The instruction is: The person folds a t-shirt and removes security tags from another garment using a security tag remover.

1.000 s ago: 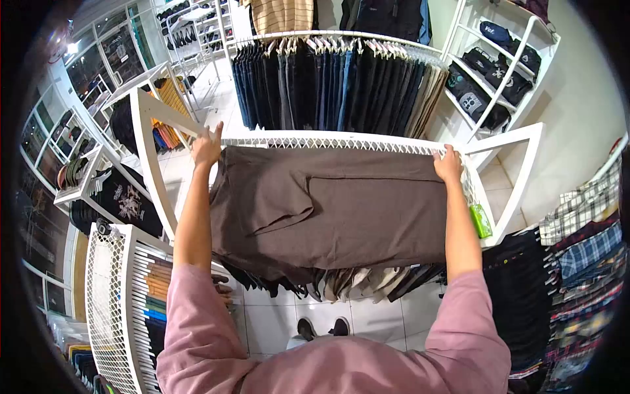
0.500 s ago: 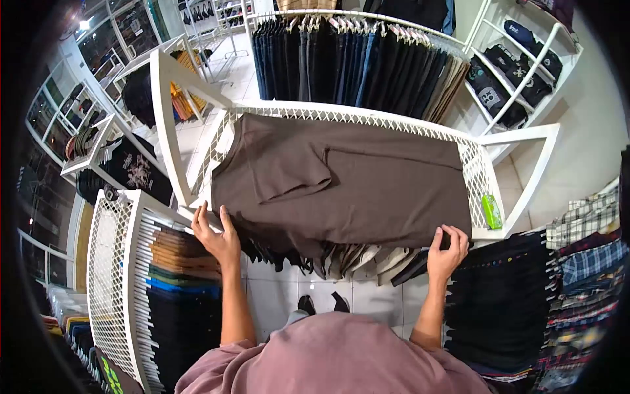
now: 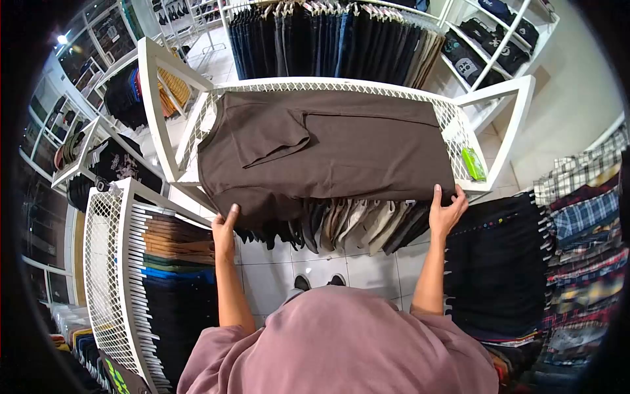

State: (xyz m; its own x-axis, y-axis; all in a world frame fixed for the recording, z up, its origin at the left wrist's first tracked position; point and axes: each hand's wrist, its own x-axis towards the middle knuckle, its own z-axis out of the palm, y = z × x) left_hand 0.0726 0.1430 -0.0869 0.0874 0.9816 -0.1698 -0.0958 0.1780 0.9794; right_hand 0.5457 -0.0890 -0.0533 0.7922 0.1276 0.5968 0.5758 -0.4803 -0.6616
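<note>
A dark brown short-sleeved shirt [image 3: 367, 144] lies on its side across a white mesh rack top, one sleeve folded over its body and its lower edge hanging over the front. At the shirt's near left, my left hand [image 3: 224, 233] grips the cloth by the lower sleeve, thumb on the near side and the other fingers partly hidden. My right hand [image 3: 447, 211] holds the hem's near right corner between thumb and fingers.
The white rack [image 3: 476, 139] carries a small green packet [image 3: 472, 164] at its right end. Hanging trousers [image 3: 357, 226] show below it. Dark and tan garments [image 3: 177, 262] hang at left, black ones [image 3: 495, 276] and plaid shirts [image 3: 587, 230] at right. Jeans [image 3: 315, 43] hang behind.
The rack and shirt sit higher and further left in view. The near sleeve is spread out more at the lower left. My left hand has closed from spread fingers onto the cloth.
</note>
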